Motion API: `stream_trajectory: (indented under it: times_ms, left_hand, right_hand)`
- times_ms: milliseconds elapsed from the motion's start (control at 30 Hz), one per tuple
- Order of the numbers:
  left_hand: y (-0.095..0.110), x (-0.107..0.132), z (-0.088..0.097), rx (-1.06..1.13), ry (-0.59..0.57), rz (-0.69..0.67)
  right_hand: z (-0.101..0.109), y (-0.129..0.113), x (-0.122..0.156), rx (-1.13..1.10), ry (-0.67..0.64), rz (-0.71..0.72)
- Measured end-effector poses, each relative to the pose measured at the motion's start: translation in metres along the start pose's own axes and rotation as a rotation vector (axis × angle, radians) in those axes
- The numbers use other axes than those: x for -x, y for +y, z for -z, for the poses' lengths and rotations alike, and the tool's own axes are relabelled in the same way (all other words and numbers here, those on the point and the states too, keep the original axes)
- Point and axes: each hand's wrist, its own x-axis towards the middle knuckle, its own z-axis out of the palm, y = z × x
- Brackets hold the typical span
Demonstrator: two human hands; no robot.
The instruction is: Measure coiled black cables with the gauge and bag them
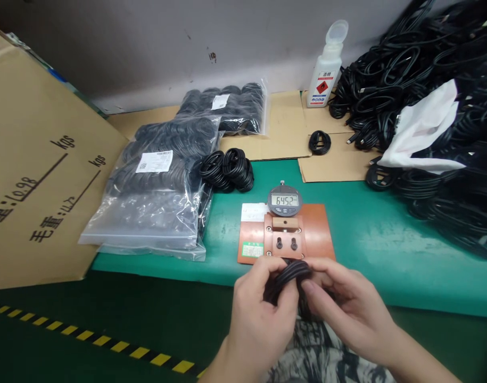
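A coiled black cable (291, 272) is held between both hands at the table's front edge. My left hand (263, 308) wraps its fingers and thumb round the coil's left side. On the right side, my right hand (345, 306) pinches the coil between thumb and fingers. Part of the coil is hidden by the fingers. Just beyond the hands sits an orange-brown measuring fixture (321, 234) with a digital gauge (285, 200) that appears to read 6452. Several coiled cables (227, 169) stand together to the left behind the fixture.
Clear bags of coiled cables (167, 159) lie at the left, beside a large cardboard box (47, 159). A single coil (320, 142) rests on flat cardboard (283, 117). An alcohol bottle (325, 74) stands at the back. Loose cables (422, 69) are heaped right, with a white cloth (424, 130) on top.
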Motion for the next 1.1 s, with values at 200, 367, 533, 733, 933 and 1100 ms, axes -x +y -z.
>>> stream_trajectory:
  times_ms: [200,367,533,733,933,1100]
  left_hand:
    - [0.001,-0.0009,0.0003,0.013,-0.005,0.019]
    - [0.0007,-0.0012,-0.0001,0.012,-0.004,0.013]
    - [-0.0008,0.0005,-0.0003,0.003,-0.008,0.02]
    - [-0.0018,0.0007,0.0005,0.023,-0.011,0.019]
    - [-0.0004,-0.0006,-0.0006,0.021,-0.009,0.032]
    - [-0.002,0.0027,-0.0008,0.006,-0.004,0.019]
  right_hand:
    - [0.0001,0.0012,0.0007,0.003,0.001,-0.008]
    - [0.0,0.0001,0.0,0.002,-0.001,-0.005]
    - [-0.0002,-0.0015,-0.001,0.0,0.002,0.001]
    - [0.0001,-0.0007,-0.0009,0.006,0.002,0.0]
    - [-0.0003,0.0021,0.0004,0.01,0.003,-0.008]
    - [0.0002,-0.0006,-0.0007,0.006,-0.013,-0.021]
